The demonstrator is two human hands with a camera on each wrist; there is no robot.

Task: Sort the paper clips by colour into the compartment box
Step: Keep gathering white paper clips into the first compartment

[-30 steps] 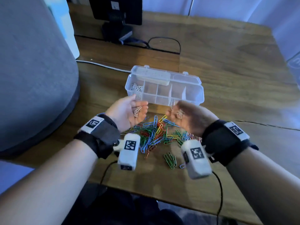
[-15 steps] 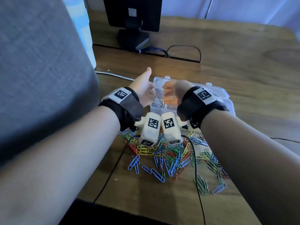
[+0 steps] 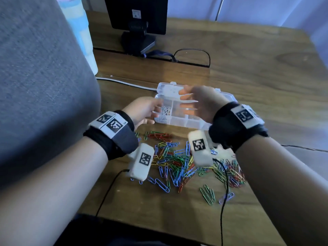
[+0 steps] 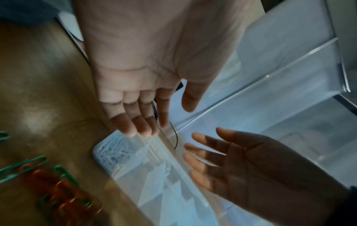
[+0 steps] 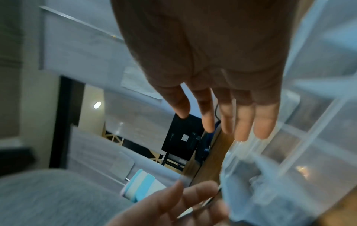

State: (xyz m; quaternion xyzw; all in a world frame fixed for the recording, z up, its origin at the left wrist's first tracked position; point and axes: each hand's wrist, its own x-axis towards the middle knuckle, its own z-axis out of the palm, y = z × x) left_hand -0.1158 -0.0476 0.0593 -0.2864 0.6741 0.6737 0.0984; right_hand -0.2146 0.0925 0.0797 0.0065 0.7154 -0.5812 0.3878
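Note:
The clear compartment box (image 3: 184,124) lies open on the wooden table (image 3: 257,82), its lid tipped back. Silvery paper clips (image 3: 165,110) fill its far-left compartment; the other compartments look empty. My left hand (image 3: 150,110) hovers at the box's left end, fingers straight and empty (image 4: 135,122). Over the middle of the box my right hand (image 3: 190,102) is spread, also empty (image 5: 231,120). A pile of blue, green, red and yellow clips (image 3: 177,162) lies in front of the box, under my wrists.
A large grey cushioned object (image 3: 44,86) fills the left side. A black monitor stand (image 3: 136,41) and looped black cable (image 3: 191,52) are at the back. A white cable (image 3: 124,83) runs behind the box. A few green clips (image 3: 207,193) lie apart, near the front.
A second ago each hand held silvery clips. Both hands moved over the box's left end and have spread open; the clips are no longer in them.

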